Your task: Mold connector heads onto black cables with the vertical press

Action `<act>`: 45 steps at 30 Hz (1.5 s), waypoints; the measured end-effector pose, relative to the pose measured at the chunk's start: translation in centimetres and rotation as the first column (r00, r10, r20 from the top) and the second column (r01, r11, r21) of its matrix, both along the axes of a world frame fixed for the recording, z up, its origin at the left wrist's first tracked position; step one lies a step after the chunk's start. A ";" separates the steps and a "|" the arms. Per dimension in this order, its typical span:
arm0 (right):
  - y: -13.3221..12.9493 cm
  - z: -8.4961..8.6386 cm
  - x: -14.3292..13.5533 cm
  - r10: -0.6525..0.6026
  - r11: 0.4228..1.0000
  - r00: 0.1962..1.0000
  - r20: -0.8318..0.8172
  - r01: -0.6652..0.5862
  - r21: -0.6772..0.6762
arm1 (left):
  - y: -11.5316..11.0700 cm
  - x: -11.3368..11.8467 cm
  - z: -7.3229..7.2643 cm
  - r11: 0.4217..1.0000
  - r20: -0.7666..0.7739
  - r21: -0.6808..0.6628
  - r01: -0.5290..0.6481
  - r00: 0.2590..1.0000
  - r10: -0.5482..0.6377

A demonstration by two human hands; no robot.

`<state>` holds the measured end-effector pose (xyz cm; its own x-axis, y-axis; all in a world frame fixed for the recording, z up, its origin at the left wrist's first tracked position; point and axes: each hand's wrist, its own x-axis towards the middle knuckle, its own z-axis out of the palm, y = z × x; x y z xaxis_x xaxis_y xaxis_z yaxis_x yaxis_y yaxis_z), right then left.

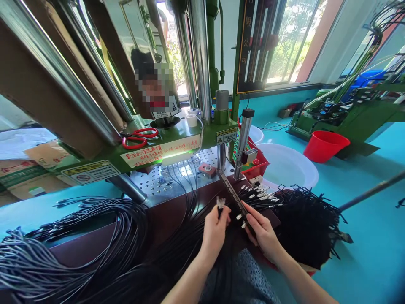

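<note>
My left hand (214,226) is closed in a pinch around a few cable ends (220,202), their pale connector tips pointing up. Just to its right, my right hand (262,230) grips the near end of a long, narrow, slotted metal bar (232,190). The bar slants away toward the press's column. Small metal connectors (241,217) stick out at the bar's near end, beside my right fingers. Black cables (186,228) run below my hands across the dark table. Beyond the bar lies a bunch of cables with pale connector ends (257,192).
A green press (177,139) stands in front, with a perforated metal bed (152,181) and red-handled scissors (139,138) on its ledge. Coiled black cables (126,223) lie left. At right are a heap of black parts (306,223), a white tub (287,164) and a red bucket (325,145).
</note>
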<state>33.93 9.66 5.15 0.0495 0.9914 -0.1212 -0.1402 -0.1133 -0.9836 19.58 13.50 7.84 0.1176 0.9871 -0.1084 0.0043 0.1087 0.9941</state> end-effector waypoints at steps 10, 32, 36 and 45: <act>0.1 -0.5 0.5 0.020 1.000 0.997 -0.069 -0.022 -0.019 | 0.2 1.0 0.3 0.972 0.093 -0.207 0.114 0.991 -0.096; 0.0 0.3 0.7 0.049 0.999 0.999 0.000 -0.049 -0.022 | 0.4 -0.7 1.2 0.983 0.182 -0.122 -0.141 0.970 0.161; 0.0 0.2 0.5 0.047 0.998 0.999 -0.023 -0.048 -0.044 | 0.6 -0.5 1.0 0.986 0.165 -0.166 0.030 0.986 -0.002; 0.1 -0.2 0.9 0.130 0.991 0.991 0.026 -0.129 -0.029 | 1.4 -0.5 1.1 0.949 0.181 -0.277 0.149 0.978 -0.101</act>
